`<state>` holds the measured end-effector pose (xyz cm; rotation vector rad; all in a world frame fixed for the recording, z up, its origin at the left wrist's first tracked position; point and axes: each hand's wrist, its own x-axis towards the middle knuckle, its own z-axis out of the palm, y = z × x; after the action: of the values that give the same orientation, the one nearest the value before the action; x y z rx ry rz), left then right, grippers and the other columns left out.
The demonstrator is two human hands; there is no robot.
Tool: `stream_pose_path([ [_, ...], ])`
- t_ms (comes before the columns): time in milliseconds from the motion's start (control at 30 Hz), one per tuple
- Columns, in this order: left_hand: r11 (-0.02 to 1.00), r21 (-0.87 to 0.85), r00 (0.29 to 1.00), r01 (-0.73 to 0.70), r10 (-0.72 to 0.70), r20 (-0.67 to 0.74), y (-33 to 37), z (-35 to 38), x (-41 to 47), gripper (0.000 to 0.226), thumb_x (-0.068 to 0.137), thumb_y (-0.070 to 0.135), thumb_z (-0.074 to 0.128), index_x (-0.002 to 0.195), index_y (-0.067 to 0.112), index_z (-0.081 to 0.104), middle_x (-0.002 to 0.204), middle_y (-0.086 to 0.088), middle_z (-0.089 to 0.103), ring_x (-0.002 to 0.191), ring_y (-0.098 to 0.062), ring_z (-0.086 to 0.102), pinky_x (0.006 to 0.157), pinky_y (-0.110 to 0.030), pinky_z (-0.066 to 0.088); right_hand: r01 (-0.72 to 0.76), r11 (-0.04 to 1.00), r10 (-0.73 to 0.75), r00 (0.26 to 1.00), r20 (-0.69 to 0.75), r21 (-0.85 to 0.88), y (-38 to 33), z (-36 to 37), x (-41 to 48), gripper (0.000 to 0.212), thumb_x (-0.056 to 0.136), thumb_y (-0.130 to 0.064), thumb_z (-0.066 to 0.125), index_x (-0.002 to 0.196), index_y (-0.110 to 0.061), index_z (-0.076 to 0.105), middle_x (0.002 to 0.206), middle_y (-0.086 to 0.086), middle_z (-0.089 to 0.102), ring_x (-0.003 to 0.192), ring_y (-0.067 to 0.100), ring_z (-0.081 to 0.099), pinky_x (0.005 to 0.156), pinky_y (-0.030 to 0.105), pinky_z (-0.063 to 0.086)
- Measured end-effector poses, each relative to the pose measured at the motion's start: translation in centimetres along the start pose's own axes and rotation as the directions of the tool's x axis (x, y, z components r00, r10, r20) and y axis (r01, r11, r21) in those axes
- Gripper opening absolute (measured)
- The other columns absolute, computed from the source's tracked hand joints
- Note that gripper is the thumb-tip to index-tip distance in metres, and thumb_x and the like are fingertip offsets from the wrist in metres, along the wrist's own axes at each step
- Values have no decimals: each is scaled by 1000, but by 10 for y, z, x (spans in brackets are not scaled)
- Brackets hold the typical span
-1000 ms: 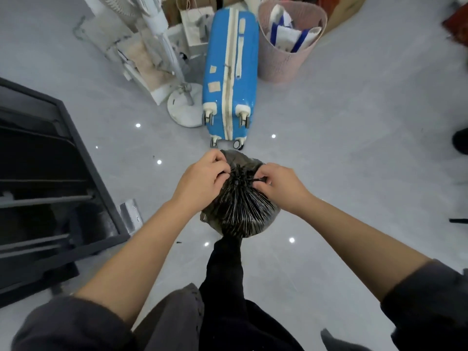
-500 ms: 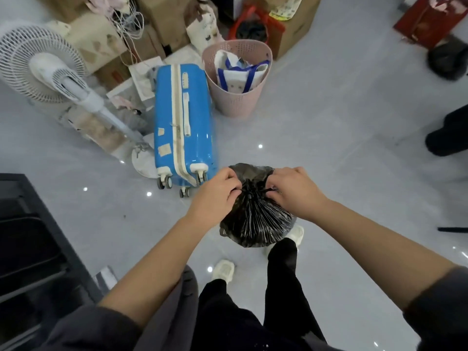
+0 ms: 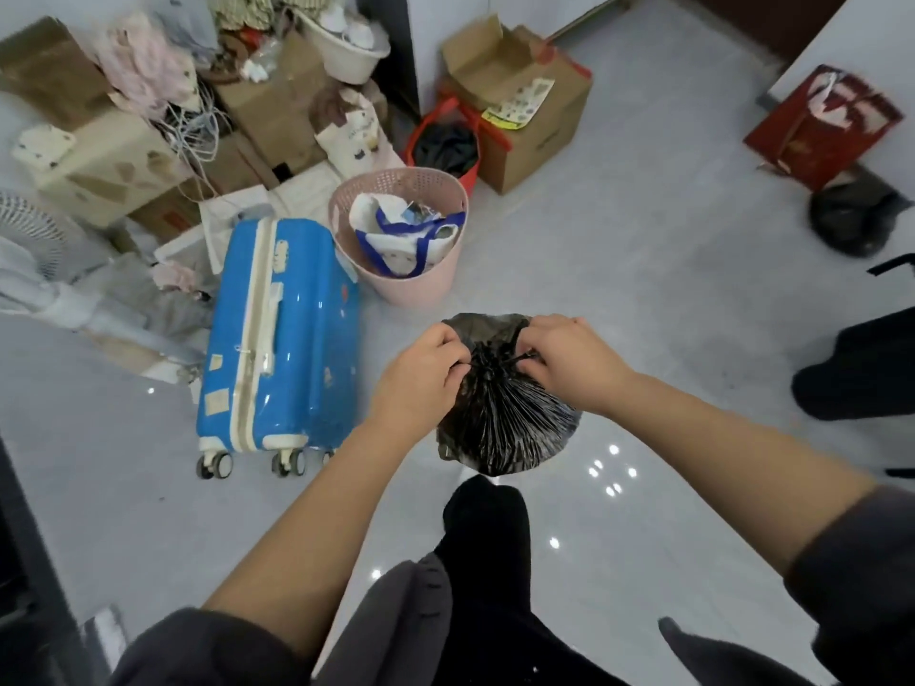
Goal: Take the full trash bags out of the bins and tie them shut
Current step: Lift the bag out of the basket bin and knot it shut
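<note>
above the grey floor (image 3: 668,314), both hands (image 3: 418,386) (image 3: 569,361) pinch the black trash bag's (image 3: 505,428) gathered neck.

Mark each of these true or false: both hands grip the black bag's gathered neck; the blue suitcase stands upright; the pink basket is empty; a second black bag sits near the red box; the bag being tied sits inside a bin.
1. Both hands grip the bag's neck. True: the left hand and right hand pinch the gathered top of the black bag.
2. The suitcase stands upright. False: it lies flat on the floor.
3. The pink basket is empty. False: it holds a blue-handled tote.
4. A second bag sits near the red box. True.
5. The bag sits in a bin. False: no bin surrounds it.
</note>
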<state>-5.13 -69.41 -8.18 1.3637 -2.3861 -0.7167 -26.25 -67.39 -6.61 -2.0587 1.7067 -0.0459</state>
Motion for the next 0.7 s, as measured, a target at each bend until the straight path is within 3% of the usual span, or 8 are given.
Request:
stream_pose_path([
  [233,998,-28,997,-55,56,45,32,56,184,8,88,12,61,89,8,68,97,-2,58,76,-17,58,66,-19,42,-63,998,62,998,-26,-15,151,-67,83,16,92,-28,54,102,-19,62,104,0,59,105,21,52,94,37,34],
  [367,995,-37,988,-90,94,120,58,75,285,9,87,14,59,88,10,67,96,-2,57,78,-21,59,68,-38,51,-110,994,111,994,-25,12,230,-113,124,14,91,-27,56,99,-19,63,103,-1,59,104,21,52,92,37,33],
  [700,992,-6,985,-123,123,125,142,130,508,8,87,15,61,89,11,67,98,-2,58,78,-21,60,61,-30,46,-174,983,181,976,-122,65,427,-211,207,13,88,-22,60,98,-16,66,102,4,61,105,27,53,91,39,35],
])
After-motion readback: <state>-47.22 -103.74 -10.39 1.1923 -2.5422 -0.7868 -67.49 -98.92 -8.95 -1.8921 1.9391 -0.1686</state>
